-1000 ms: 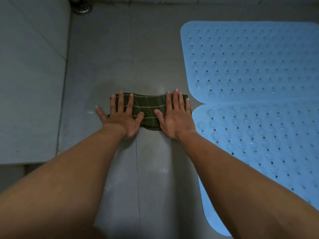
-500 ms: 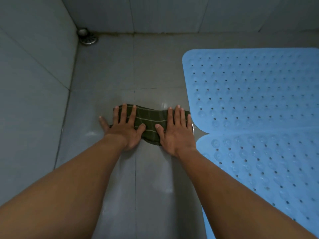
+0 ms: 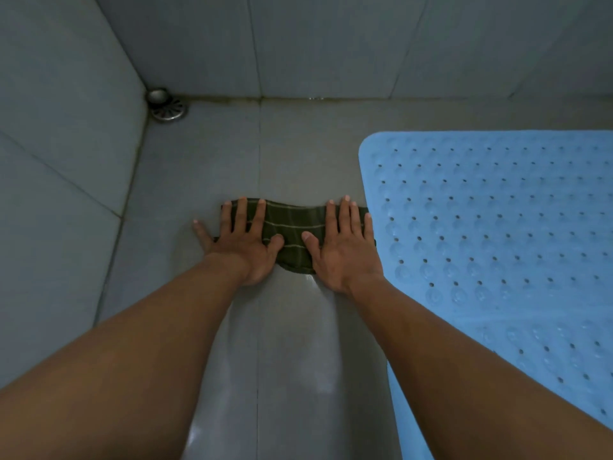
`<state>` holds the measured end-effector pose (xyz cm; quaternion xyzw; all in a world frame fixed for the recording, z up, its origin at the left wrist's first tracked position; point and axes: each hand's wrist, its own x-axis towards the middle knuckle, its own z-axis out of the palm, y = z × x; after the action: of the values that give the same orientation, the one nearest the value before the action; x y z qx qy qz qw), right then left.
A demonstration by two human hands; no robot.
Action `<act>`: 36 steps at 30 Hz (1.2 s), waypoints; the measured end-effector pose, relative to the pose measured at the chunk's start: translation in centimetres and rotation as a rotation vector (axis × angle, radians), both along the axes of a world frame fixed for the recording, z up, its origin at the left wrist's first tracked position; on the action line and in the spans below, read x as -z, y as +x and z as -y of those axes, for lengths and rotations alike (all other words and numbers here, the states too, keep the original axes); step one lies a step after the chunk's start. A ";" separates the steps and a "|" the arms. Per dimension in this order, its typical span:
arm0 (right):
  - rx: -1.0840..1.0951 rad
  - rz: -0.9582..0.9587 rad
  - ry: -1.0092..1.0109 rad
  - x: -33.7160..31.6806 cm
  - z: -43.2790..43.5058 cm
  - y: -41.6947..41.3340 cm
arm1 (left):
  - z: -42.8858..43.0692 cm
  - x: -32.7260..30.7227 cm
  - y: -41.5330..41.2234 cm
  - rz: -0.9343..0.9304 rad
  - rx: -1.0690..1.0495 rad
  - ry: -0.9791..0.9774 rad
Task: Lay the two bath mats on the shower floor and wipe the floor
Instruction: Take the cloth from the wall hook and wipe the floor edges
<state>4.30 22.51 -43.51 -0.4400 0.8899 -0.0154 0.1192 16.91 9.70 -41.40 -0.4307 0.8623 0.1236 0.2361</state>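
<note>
Fingers straight, left hand (image 3: 242, 242) and right hand (image 3: 343, 249) press one green cloth (image 3: 292, 227) mid-frame; two blue mats (image 3: 497, 227) just beside it at right, one drain (image 3: 167, 108) upper left.

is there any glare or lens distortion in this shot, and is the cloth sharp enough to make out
Head view: dim, flat, bluish light. There is a pale sheen on the floor low in the frame. The wide-angle lens splays the joints of the wall outward. The cloth, pressed flat under the left hand and right hand, is sharp enough to show its stripes.
</note>
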 end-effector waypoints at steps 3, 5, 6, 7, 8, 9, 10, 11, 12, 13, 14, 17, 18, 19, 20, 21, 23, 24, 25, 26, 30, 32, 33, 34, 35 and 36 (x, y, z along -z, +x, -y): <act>0.013 0.008 0.003 0.0 2.1 -1.8 | 2.3 0.3 -2.5 -0.022 0.002 -0.020; 0.007 0.024 0.012 0.1 3.4 -2.6 | 3.9 0.3 -3.8 -0.024 0.005 -0.010; 0.004 0.023 0.011 0.2 3.8 -3.0 | 4.4 0.3 -4.2 -0.025 0.007 0.000; 0.001 0.010 -0.001 0.2 4.2 -3.3 | 4.8 0.3 -4.5 -0.029 0.010 0.004; -0.004 -0.004 -0.011 0.2 4.6 -3.5 | 5.1 0.3 -4.5 -0.031 0.011 0.006; -0.008 -0.006 -0.004 0.1 5.0 -3.7 | 5.3 0.3 -4.4 -0.027 0.012 0.013; -0.007 -0.001 0.011 0.0 5.4 -3.9 | 5.3 0.2 -4.4 -0.023 0.013 0.022; -0.004 0.003 0.020 0.0 5.7 -4.1 | 5.3 0.2 -4.4 -0.017 0.017 0.025; 0.001 0.002 0.021 -0.1 6.0 -4.3 | 5.4 0.3 -4.6 -0.012 0.023 0.026; 0.004 -0.002 0.019 -0.1 6.1 -4.4 | 5.6 0.3 -4.8 -0.012 0.027 0.026; 0.006 -0.006 0.017 -0.1 6.1 -4.5 | 5.9 0.3 -5.0 -0.015 0.027 0.024; 0.003 -0.003 0.018 0.0 6.0 -4.4 | 7.1 0.3 -5.8 -0.029 0.016 0.025; -0.001 0.006 0.017 0.1 6.2 -4.6 | 7.4 0.3 -6.0 -0.031 0.016 0.023; -0.005 0.013 0.019 0.1 6.6 -5.0 | 7.5 0.3 -6.0 -0.025 0.018 0.019; -0.008 0.020 0.020 0.1 7.2 -5.5 | 7.5 0.2 -6.0 -0.017 0.018 0.015; -0.011 0.029 0.024 0.0 7.9 -6.1 | 7.5 0.2 -6.1 -0.010 0.014 0.013; -0.019 0.048 0.048 -0.1 9.1 -7.3 | 7.7 0.4 -6.3 -0.013 -0.011 0.007; -0.021 0.052 0.060 -0.1 9.4 -7.8 | 8.0 0.5 -6.7 -0.023 -0.023 0.001; -0.024 0.050 0.066 -0.1 9.6 -8.2 | 8.4 0.6 -7.3 -0.032 -0.030 -0.008; -0.026 0.043 0.061 0.0 9.8 -8.6 | 9.0 0.7 -7.8 -0.039 -0.033 -0.018; -0.041 0.036 0.055 0.5 11.0 -9.8 | 10.8 0.8 -9.0 -0.031 -0.016 -0.053; -0.039 0.042 0.052 0.4 11.6 -10.4 | 11.4 0.8 -9.4 -0.030 -0.010 -0.055; -0.045 0.043 0.049 0.3 11.8 -10.7 | 11.7 0.8 -9.6 -0.034 -0.009 -0.054; -0.053 0.044 0.045 0.3 12.0 -11.0 | 12.1 0.8 -9.9 -0.036 -0.008 -0.055; -0.060 0.046 0.042 0.3 12.3 -11.4 | 12.4 0.8 -10.2 -0.036 -0.006 -0.057; -0.066 0.049 0.039 0.3 12.6 -11.8 | 12.8 0.8 -10.5 -0.034 -0.003 -0.059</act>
<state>-7.53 9.93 -43.78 -0.4663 0.8718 -0.0048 0.1502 6.40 -3.10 -42.25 -0.4367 0.8688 0.1058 0.2082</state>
